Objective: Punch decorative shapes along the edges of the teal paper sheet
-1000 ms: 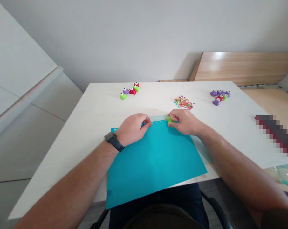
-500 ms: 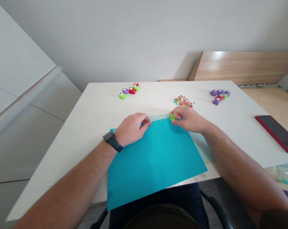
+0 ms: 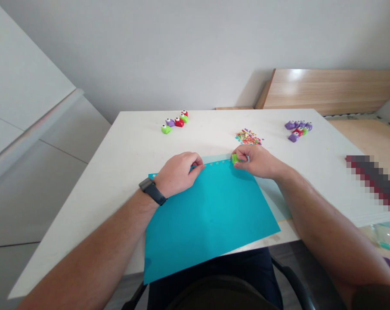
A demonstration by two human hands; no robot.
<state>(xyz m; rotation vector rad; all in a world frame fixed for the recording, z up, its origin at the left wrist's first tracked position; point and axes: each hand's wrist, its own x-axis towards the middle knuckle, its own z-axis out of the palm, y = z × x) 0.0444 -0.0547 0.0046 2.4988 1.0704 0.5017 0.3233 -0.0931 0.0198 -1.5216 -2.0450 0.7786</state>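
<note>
A sheet of blue paper [image 3: 208, 215] lies on the white table and hangs over its front edge. Small punched holes run along its far edge. My left hand [image 3: 181, 174], with a dark watch on the wrist, pinches that far edge near its middle. In my right hand [image 3: 255, 161] a small green paper punch [image 3: 235, 159] is gripped between thumb and fingers at the far edge, close to the right corner. Just beyond the right hand is a heap of tiny coloured paper pieces [image 3: 248, 137].
Red, green and purple punches with eyes [image 3: 178, 122] stand at the back left of the table [image 3: 117, 150]. More, mostly purple punches [image 3: 298, 129] sit at the back right. A blurred-out dark and red object [image 3: 376, 181] lies at the right edge.
The green punch and my right hand have shifted slightly right along the paper's far edge, and another hole shows left of the punch. My left hand stays about where it was.
</note>
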